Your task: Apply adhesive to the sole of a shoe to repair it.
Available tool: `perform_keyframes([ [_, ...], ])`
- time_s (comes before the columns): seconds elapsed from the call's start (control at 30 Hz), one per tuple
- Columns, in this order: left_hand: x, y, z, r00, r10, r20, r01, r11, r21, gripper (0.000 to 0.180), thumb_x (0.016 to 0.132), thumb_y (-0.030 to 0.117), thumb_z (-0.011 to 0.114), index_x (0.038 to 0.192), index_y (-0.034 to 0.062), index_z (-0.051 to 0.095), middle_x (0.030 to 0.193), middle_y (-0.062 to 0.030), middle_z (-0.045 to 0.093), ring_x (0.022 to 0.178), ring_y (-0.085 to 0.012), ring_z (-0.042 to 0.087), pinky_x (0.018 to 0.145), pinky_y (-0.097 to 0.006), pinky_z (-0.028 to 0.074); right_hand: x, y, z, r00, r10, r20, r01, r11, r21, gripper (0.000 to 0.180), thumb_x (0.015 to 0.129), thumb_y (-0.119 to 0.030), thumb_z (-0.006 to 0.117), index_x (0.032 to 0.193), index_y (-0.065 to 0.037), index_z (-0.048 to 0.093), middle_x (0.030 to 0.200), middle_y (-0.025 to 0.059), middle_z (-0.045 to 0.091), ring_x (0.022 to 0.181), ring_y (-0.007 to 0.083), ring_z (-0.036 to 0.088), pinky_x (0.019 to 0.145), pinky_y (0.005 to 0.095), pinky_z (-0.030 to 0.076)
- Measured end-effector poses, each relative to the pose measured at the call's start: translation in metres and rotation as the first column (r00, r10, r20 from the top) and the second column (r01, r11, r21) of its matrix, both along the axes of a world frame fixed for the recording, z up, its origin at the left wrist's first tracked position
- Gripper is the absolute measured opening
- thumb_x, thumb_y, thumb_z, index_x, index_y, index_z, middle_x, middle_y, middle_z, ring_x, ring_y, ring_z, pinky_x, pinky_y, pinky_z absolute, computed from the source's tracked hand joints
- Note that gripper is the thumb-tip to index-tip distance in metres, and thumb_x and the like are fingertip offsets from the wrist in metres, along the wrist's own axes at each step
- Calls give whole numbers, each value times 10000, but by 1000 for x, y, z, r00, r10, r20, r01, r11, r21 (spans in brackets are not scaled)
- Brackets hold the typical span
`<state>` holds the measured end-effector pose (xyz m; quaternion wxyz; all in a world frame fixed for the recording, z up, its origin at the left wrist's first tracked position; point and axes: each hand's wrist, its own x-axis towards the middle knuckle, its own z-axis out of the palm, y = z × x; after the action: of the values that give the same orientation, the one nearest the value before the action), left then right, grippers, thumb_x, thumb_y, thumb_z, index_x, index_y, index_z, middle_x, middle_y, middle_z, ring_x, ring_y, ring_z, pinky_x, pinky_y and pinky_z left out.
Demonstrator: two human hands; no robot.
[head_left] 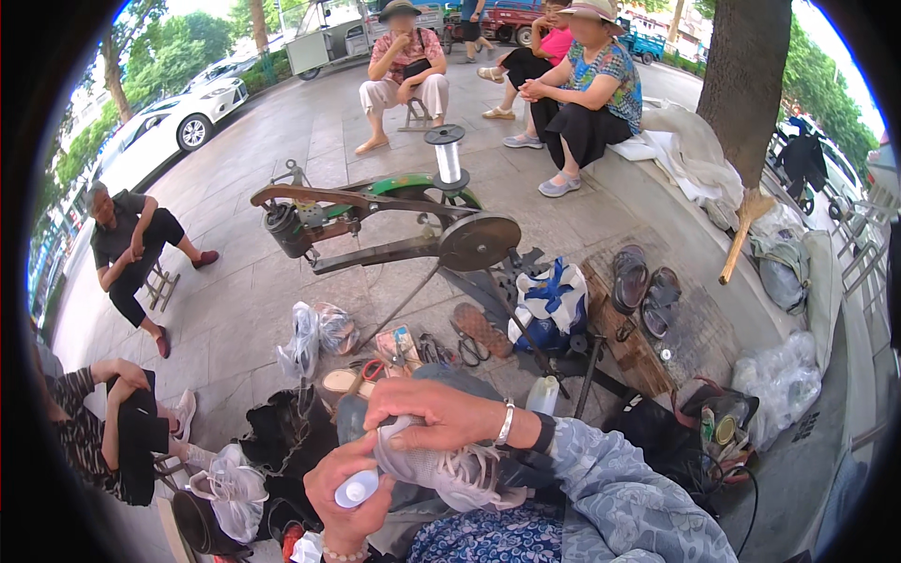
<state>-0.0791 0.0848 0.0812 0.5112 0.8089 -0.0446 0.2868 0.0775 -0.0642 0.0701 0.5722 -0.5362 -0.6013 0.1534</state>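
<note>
A pale pinkish-grey lace-up sneaker (439, 462) rests over my lap, its heel end up and to the left, its laces to the right. My right hand (434, 413) is closed over the heel end, thumb pressed on the fabric. My left hand (352, 493) is wrapped round a small white bottle (357, 489) whose round tip faces up. That hand's thumb and forefinger also reach the sneaker's heel edge, close to my right fingertips. Whatever lies between those fingertips is too small to make out.
A hand-cranked shoe-stitching machine (375, 211) with a thread spool (449, 158) stands ahead. Red-handled scissors (373, 369), a loose sole (481, 330) and dark sandals (644, 289) lie on the pavement. White sneakers (230, 493) sit left. Several seated people surround the area; a tree (744, 84) rises behind.
</note>
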Motion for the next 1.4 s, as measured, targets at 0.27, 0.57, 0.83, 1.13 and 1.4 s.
perform_keyframes([
  [0.27, -1, -1, 1, 1000, 28, -1, -28, 998, 52, 251, 595, 66, 757, 792, 28, 606, 954, -215, 687, 860, -281, 692, 793, -357, 529, -2, 1, 0, 1000, 1, -25, -2, 1000, -30, 254, 847, -138, 622, 1072, -37, 559, 1032, 103, 533, 1003, 280, 515, 900, 383, 401],
  [0.57, -1, 4, 6, 997, -66, -40, 67, 997, 24, 249, 620, 80, 753, 820, 17, 620, 981, -202, 682, 832, -243, 664, 762, -332, 504, 1, 2, 2, 998, 12, 63, -15, 999, 51, 400, 843, -149, 627, 1222, -41, 560, 1090, 115, 544, 1077, 294, 507, 985, 405, 340],
  [0.83, -3, 5, 14, 995, -50, -86, 54, 998, 40, 267, 620, 75, 743, 844, 1, 616, 964, -185, 675, 854, -228, 656, 778, -325, 497, -6, 9, 4, 995, 9, 101, -9, 1000, -3, 312, 848, -166, 632, 1126, -31, 586, 1027, 113, 566, 1008, 313, 534, 922, 416, 385],
  [1.13, -7, 8, 13, 997, -28, -79, 29, 1000, 5, 269, 594, 55, 720, 838, 4, 618, 965, -185, 677, 853, -237, 658, 787, -330, 499, -14, 18, -1, 984, -107, 144, 96, 992, 83, 296, 758, -107, 663, 1031, -32, 575, 962, 109, 549, 922, 313, 540, 797, 404, 414],
  [1.4, -6, 8, 14, 998, -26, -52, 26, 1000, 16, 260, 581, 29, 757, 808, 14, 630, 937, -191, 679, 823, -242, 678, 734, -321, 513, -16, 15, -1, 992, -96, 83, 94, 995, 31, 309, 812, -107, 643, 1112, -55, 592, 1053, 100, 574, 1022, 301, 534, 913, 403, 397],
])
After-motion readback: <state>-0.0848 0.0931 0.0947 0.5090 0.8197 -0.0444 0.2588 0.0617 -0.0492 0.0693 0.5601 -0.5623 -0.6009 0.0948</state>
